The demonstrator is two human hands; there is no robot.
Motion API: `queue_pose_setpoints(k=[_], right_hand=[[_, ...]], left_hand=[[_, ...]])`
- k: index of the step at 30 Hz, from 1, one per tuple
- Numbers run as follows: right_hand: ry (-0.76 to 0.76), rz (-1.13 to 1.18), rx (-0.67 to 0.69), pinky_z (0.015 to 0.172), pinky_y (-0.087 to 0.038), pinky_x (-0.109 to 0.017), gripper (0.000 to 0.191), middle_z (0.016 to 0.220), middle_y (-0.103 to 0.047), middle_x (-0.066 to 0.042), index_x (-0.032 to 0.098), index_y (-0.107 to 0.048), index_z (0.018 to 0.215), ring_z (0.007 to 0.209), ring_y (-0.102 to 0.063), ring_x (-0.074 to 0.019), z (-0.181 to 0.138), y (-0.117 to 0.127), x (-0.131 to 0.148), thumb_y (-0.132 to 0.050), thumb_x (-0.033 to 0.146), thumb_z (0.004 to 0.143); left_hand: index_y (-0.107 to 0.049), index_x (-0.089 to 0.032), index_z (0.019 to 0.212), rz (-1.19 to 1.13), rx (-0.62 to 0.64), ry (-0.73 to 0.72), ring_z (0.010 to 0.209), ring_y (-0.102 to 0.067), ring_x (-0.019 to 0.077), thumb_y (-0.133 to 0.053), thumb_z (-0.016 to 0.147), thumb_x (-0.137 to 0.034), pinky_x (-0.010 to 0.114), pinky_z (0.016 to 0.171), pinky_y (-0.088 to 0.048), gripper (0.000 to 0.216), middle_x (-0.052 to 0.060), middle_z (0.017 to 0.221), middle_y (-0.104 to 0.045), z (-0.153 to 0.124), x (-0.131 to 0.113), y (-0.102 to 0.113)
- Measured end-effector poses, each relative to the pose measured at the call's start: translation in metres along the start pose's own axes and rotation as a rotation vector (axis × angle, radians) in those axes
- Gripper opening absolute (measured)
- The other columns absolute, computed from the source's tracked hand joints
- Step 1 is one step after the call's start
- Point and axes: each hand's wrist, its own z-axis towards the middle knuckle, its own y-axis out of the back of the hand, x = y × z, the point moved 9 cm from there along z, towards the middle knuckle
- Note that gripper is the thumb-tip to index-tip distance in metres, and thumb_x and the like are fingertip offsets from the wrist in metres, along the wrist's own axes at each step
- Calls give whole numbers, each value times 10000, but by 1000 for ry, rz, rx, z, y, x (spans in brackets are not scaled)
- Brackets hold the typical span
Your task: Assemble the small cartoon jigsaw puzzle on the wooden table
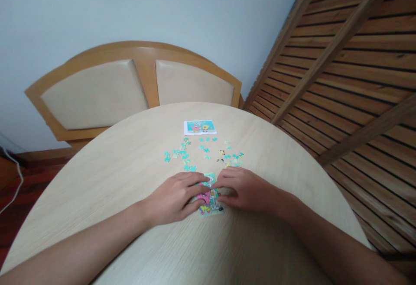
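Note:
A partly joined jigsaw puzzle (213,206) lies flat on the round table, showing pink, green and white cartoon figures. My left hand (177,196) rests along its left side, fingers stretched and apart, with the fingertips and thumb touching it. From the right, my right hand (245,189) reaches onto the puzzle's right edge, fingers curled. Its thumb and index fingertip close in on a small yellowish puzzle piece (218,192). Both hands hide parts of the puzzle. Beyond them, loose teal puzzle pieces (184,156) lie scattered, with more pieces (235,157) at the right.
A printed picture sheet (199,127) with cartoon figures lies behind the loose pieces on the pale wooden table (130,168). A padded bench back (97,92) stands behind the table against the wall. A slatted wooden panel (341,59) rises at the right; a white cable (17,181) hangs at far left.

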Motion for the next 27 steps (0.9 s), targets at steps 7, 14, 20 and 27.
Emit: queue_pose_setpoints(k=[7, 14, 20, 27], right_hand=[[-32, 70, 1, 887, -441, -346, 216, 1043, -697, -64, 193, -687, 1061, 991, -622, -217, 1, -2, -5, -662, 356, 921], [-70, 64, 22, 846, -451, -340, 238, 998, -695, -60, 187, -688, 972, 944, -623, -215, -3, 1, -9, -688, 414, 901], [-101, 63, 17, 858, -449, -352, 286, 1027, -706, -57, 186, -687, 1027, 961, -628, -218, -3, 5, -11, -706, 431, 881], [-194, 44, -37, 899, -448, -376, 258, 1027, -703, -54, 186, -674, 1003, 996, -619, -234, -4, 6, -18, -735, 383, 849]], left_hand=[[-627, -223, 1259, 8, 6, 1, 1240, -589, 240, -515, 1007, -321, 428, 1054, -499, 293, 77, 1342, -622, -1, 1, -3], [-638, -219, 1232, 18, -1, 11, 1238, -591, 251, -516, 1005, -321, 438, 1044, -503, 277, 84, 1333, -629, 0, 0, -2], [-640, -220, 1229, 9, -12, 13, 1230, -598, 249, -508, 1012, -326, 441, 1039, -504, 275, 86, 1321, -635, 0, -1, 0], [-639, -213, 1229, 13, -10, 13, 1227, -601, 250, -489, 1022, -331, 446, 1036, -507, 281, 91, 1315, -638, 0, -1, 0]])
